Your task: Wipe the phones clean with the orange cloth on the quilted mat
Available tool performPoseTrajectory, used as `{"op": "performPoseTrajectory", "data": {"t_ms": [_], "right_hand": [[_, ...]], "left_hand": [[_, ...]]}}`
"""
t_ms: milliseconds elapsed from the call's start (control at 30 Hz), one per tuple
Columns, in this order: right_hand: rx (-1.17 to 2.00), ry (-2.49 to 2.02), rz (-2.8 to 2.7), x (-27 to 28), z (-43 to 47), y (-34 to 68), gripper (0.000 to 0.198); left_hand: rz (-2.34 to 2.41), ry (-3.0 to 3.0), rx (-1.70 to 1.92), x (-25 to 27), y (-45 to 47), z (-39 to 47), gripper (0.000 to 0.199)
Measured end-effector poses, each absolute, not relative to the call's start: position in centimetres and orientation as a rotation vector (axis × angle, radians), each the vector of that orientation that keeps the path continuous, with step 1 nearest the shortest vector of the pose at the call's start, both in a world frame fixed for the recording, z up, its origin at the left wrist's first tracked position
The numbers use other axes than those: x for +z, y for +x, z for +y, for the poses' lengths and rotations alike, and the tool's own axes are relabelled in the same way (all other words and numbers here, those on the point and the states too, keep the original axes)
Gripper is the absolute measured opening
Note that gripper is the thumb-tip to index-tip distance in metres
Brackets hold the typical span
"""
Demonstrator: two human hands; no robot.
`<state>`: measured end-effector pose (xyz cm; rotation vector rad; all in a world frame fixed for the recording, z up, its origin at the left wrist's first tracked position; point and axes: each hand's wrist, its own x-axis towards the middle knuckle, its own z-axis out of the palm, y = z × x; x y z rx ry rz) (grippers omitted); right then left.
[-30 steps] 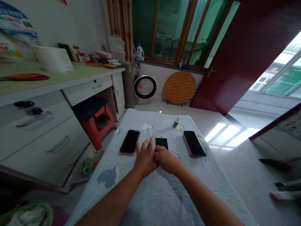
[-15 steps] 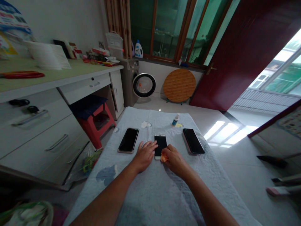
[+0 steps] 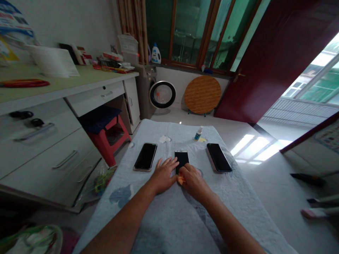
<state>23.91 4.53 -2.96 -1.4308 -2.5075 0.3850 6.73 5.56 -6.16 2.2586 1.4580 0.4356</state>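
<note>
A white-framed smartphone (image 3: 182, 158) with a dark screen lies flat in the middle of the cloth-covered table (image 3: 169, 218). My left hand (image 3: 164, 176) rests beside it, fingers spread, the fingertips touching its left edge. In my right hand (image 3: 192, 180) an orange cloth (image 3: 181, 179) is bunched under closed fingers, pressed at the phone's lower end, which the hand and cloth partly hide. Another black-screened phone (image 3: 145, 156) lies to the left. To the right is a dark phone (image 3: 219, 157) with a pinkish edge. A small spray bottle (image 3: 198, 133) stands upright near the far edge.
Left of the table are a white desk (image 3: 97, 84) with drawers and a red stool (image 3: 112, 141). Behind it, a washing machine (image 3: 146, 91) has its round door swung out. A round wooden tabletop (image 3: 202, 94) leans by the wall, beside a dark red door (image 3: 246, 63).
My right hand has slid the orange cloth slightly left along the phone's lower end. My left hand stays at the phone's left edge.
</note>
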Motion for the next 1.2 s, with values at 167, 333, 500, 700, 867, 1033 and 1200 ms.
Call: {"op": "performPoseTrajectory", "data": {"t_ms": [167,333,500,700,867,1033,1200], "right_hand": [[0.560,-1.537,-2.380,-2.5,4.7,26.1,0.010],[0.651,-1.630,-2.270,-2.4,5.1,27.5,0.019],[0.639,-1.688,-2.215,-2.4,6.0,27.1,0.019],[0.608,-1.798,-2.074,-2.9,9.3,25.8,0.023],[0.488,-1.847,-2.001,-3.5,12.8,24.6,0.020],[0.453,-1.846,-1.956,-4.1,15.3,23.9,0.019],[0.451,-1.819,-1.909,-4.3,15.4,24.3,0.020]], "left_hand": [[1.459,2.266,0.446,-6.1,6.8,5.5,0.066],[1.471,2.275,0.432,-6.0,6.9,5.6,0.060],[1.473,2.268,0.414,-5.7,7.0,5.5,0.059],[1.455,2.267,0.380,-5.2,7.0,5.5,0.058],[1.444,2.269,0.369,-4.8,7.1,5.4,0.057],[1.450,2.264,0.350,-4.7,7.0,5.4,0.059],[1.460,2.262,0.349,-5.0,6.9,5.4,0.060]]}}
